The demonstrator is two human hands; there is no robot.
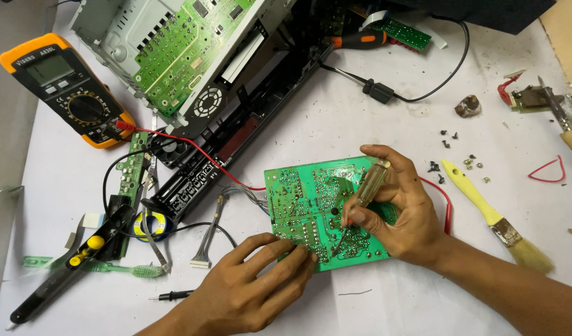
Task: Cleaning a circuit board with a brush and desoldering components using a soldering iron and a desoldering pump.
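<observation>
A green circuit board (304, 193) lies solder side up on the white table. My right hand (401, 211) is shut on a small screwdriver with a clear amber handle (371, 183); its tip touches the board near the lower right. My left hand (255, 289) rests at the board's front edge, its fingertips pressing on the board's lower left part. Grey wires (245, 194) run off the board's left side.
An orange multimeter (68, 90) with red lead sits far left. An opened metal chassis with a green board (174, 56) is at the back. A yellow-handled brush (491, 214), loose screws (451, 149), a solder reel (150, 224), a toothbrush (112, 269) and a black desoldering pump (68, 274) lie around.
</observation>
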